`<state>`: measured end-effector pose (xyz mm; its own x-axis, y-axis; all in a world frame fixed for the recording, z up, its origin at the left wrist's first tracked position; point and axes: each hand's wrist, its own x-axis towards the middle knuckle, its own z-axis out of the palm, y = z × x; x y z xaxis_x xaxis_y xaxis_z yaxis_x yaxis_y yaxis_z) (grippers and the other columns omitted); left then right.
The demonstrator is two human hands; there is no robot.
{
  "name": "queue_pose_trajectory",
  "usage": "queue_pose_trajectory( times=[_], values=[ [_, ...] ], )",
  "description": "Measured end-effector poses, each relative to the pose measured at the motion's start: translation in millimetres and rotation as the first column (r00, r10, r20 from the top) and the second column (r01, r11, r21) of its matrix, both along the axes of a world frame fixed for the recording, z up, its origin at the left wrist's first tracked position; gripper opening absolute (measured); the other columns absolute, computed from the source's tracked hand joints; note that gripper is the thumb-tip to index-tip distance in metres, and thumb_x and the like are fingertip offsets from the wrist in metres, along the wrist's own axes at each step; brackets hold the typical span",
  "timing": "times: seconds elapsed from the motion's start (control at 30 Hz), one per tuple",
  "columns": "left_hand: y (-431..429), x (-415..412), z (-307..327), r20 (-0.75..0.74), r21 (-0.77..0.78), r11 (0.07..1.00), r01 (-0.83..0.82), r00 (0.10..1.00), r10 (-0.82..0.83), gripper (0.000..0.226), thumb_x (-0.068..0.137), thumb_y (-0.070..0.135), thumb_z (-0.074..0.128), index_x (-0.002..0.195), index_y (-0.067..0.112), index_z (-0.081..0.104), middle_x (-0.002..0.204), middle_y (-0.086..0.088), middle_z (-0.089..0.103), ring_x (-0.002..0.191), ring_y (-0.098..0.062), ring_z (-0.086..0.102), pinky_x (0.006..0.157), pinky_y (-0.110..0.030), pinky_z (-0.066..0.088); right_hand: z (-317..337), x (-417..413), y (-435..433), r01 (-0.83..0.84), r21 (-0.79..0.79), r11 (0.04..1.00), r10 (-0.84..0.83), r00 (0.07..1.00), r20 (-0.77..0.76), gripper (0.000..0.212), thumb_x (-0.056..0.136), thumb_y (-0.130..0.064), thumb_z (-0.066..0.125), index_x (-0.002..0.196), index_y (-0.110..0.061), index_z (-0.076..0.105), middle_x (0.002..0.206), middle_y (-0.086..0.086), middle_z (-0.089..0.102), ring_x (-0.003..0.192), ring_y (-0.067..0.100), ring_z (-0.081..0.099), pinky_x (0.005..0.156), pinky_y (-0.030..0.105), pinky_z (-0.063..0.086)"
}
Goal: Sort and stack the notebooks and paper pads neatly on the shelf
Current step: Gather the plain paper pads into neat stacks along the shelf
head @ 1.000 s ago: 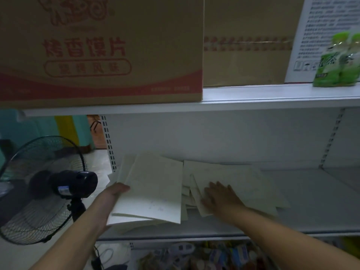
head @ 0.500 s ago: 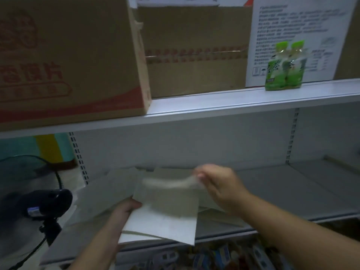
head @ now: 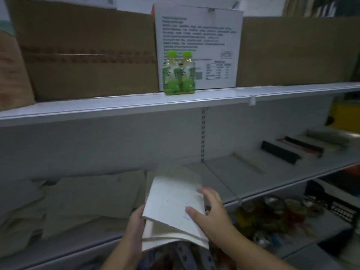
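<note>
Both hands grip a small stack of pale notebooks just in front of the shelf, the left hand clasping its left edge, the right hand spread across its right side, with more pads lying on the shelf to the stack's left.

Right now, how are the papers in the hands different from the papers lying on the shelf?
The held pads are gathered into one bundle, lifted at the shelf's front edge between the left hand and right hand. The loose pads lie spread flat on the shelf, untouched. The held pads look brighter white, the loose ones dimmer. Both are pale and thin.
</note>
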<state>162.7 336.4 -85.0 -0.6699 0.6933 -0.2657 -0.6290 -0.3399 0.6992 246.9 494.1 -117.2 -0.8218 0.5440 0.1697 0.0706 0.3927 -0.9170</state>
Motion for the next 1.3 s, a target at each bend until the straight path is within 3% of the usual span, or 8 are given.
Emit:
queue_pose_trajectory(
  times=[0.17,0.3,0.53,0.63,0.73,0.87,1.13,1.3],
  values=[
    [64.1,23.9,-4.2,0.001,0.065,0.989,0.135,0.991,-0.136,0.048,0.021,0.012,0.088,0.059,-0.012,0.071,0.065,-0.030,0.066,0.050,-0.040,0.065,0.036,-0.038,0.051,-5.1,21.1,60.1,-0.101,-0.642,0.760,0.087,0.995,-0.054,0.061,0.070,-0.006,0.079,0.123,-0.012,0.051,0.110,0.010,0.069,0.099,0.031,0.067,0.085,0.044,0.054],
    [106.2,14.8,-15.6,-0.040,-0.128,0.982,0.140,0.988,-0.146,0.043,0.089,0.031,0.050,0.081,-0.005,0.072,0.073,-0.027,0.070,0.056,-0.036,0.068,0.062,-0.038,0.050,-9.0,29.1,107.6,-0.057,-0.541,0.839,0.054,0.998,-0.021,0.066,0.064,0.000,0.072,0.124,-0.016,0.050,0.110,0.007,0.069,0.101,0.026,0.066,0.090,0.044,0.053],
    [193.5,-24.9,-41.4,-0.029,-0.244,0.960,0.137,0.988,-0.149,0.034,0.082,0.013,0.052,0.111,-0.001,0.062,0.099,-0.027,0.069,0.091,-0.038,0.068,0.087,-0.041,0.052,7.2,5.2,187.0,-0.139,-0.378,0.915,0.199,0.972,0.124,0.055,0.061,-0.007,0.061,0.112,-0.026,0.052,0.107,-0.001,0.065,0.102,0.015,0.063,0.088,0.025,0.052],
    [233.8,-42.3,-44.8,-0.053,-0.265,0.955,0.137,0.986,-0.156,0.031,0.078,0.023,0.060,0.087,-0.007,0.065,0.065,-0.021,0.068,0.054,-0.027,0.066,0.052,-0.021,0.050,9.7,-16.9,225.9,0.014,-0.383,0.924,0.048,0.987,0.153,0.042,0.077,0.003,0.054,0.115,-0.014,0.054,0.094,-0.002,0.061,0.087,0.014,0.058,0.066,0.015,0.048],
    [266.4,-46.7,-38.8,-0.016,-0.302,0.936,0.182,0.980,-0.196,0.034,0.083,0.024,0.060,0.108,0.001,0.065,0.089,-0.022,0.072,0.077,-0.033,0.069,0.069,-0.036,0.053,3.4,-28.6,263.8,0.179,-0.302,0.937,-0.104,0.963,0.249,0.034,0.086,0.013,0.036,0.094,-0.007,0.063,0.079,0.000,0.062,0.072,0.014,0.057,0.059,0.016,0.049],
    [310.6,-76.6,-65.3,-0.211,-0.386,0.922,0.017,0.972,-0.107,0.056,0.069,0.027,0.070,0.122,0.015,0.058,0.113,-0.017,0.067,0.098,-0.038,0.066,0.088,-0.060,0.049,-7.7,-43.8,303.4,0.230,-0.189,0.955,-0.164,0.937,0.309,0.047,0.080,0.010,0.039,0.117,-0.008,0.062,0.098,0.002,0.067,0.092,0.025,0.063,0.091,0.045,0.052],
    [359.0,-119.6,-84.0,-0.424,-0.546,0.807,-0.223,0.905,-0.037,0.055,0.051,0.026,0.060,0.104,0.014,0.068,0.099,-0.013,0.071,0.089,-0.032,0.068,0.086,-0.053,0.053,-20.2,-86.6,356.9,-0.005,0.089,0.996,-0.028,0.929,0.370,0.082,0.083,0.001,0.039,0.148,-0.037,0.007,0.132,0.007,0.053,0.096,0.019,0.057,0.077,0.022,0.049],
    [366.7,-112.8,-62.1,-0.430,-0.652,0.716,-0.251,0.899,-0.076,0.055,0.059,0.024,0.068,0.110,0.003,0.067,0.107,-0.015,0.069,0.097,-0.033,0.066,0.091,-0.047,0.052,-19.3,-109.3,369.6,-0.124,0.228,0.966,0.011,0.897,0.442,0.073,0.085,-0.010,0.044,0.149,-0.029,0.015,0.138,0.009,0.049,0.110,0.023,0.056,0.085,0.028,0.050]
  ],
)
